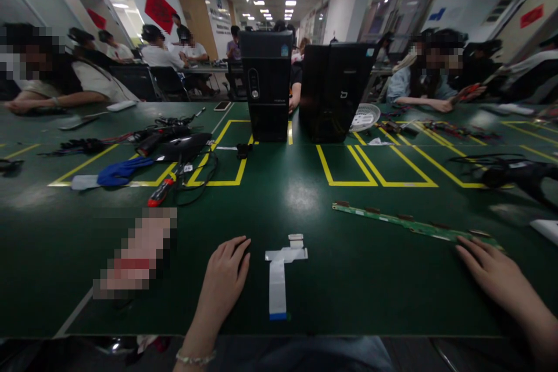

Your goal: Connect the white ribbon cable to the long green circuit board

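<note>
My left hand [224, 270] lies palm down on the green table, fingers stretched out and nothing in them. Just to its right are white flat ribbon cables [278, 285], one with a blue end and another crossing its top; a small connector shows at the far end. My right hand [492, 270] rests with its outstretched fingers touching the right end of a long, narrow green circuit board [405, 222]. That end is partly hidden by the fingers. The board lies slanted, its left end farther from me.
Two black computer towers [268, 87] stand ahead at the middle. A red-handled screwdriver [161, 192], a blue glove [124, 171] and black cables [168, 128] lie to the left. Yellow tape [353, 183] marks boxes. A white basket [365, 116] sits behind. Other people sit around the table.
</note>
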`<state>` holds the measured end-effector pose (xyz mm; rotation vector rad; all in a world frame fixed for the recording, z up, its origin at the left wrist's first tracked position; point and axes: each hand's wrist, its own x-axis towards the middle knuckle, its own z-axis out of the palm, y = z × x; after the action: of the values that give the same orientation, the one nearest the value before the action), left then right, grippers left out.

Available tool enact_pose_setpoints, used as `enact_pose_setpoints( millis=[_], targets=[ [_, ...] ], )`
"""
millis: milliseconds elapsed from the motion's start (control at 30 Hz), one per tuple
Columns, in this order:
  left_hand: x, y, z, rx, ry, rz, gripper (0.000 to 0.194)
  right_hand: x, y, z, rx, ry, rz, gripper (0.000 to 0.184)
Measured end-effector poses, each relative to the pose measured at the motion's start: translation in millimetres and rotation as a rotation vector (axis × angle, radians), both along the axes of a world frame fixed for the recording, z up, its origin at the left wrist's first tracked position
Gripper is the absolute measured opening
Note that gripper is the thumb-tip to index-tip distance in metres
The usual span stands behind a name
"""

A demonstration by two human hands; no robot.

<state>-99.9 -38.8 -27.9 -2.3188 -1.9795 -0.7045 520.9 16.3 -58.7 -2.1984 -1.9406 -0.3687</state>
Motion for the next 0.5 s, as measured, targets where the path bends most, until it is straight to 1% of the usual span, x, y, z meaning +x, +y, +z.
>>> enact_pose_setpoints(
  millis=[67, 133, 200, 267, 367, 500],
  targets=[
    [-1, 0, -0.9, 0.004, -0.003, -0.005, 0.033, -26, 14, 12.1, -0.083, 0.039, 0.062, 0.071],
    [-1, 1, -2.1, 0.006, -0.002, -0.011, 0.033, -53, 28, 20.3, -0.111, 0.068, 0.149, 0.071],
    [-2, 1, -3.0, 0.007, 0.000, -0.014, 0.033, -78, 40, 23.2, -0.116, 0.080, 0.221, 0.068],
    [-2, 1, -3.4, 0.006, -0.004, -0.010, 0.033, -103, 49, 22.4, -0.126, 0.088, 0.270, 0.066],
    [-1, 1, -3.1, 0.007, -0.013, -0.011, 0.032, -142, 54, 21.7, -0.148, 0.089, 0.344, 0.068],
    [-1, 1, -2.2, 0.008, -0.015, -0.008, 0.032, -195, 47, 28.7, -0.150, 0.052, 0.429, 0.069]
  ],
)
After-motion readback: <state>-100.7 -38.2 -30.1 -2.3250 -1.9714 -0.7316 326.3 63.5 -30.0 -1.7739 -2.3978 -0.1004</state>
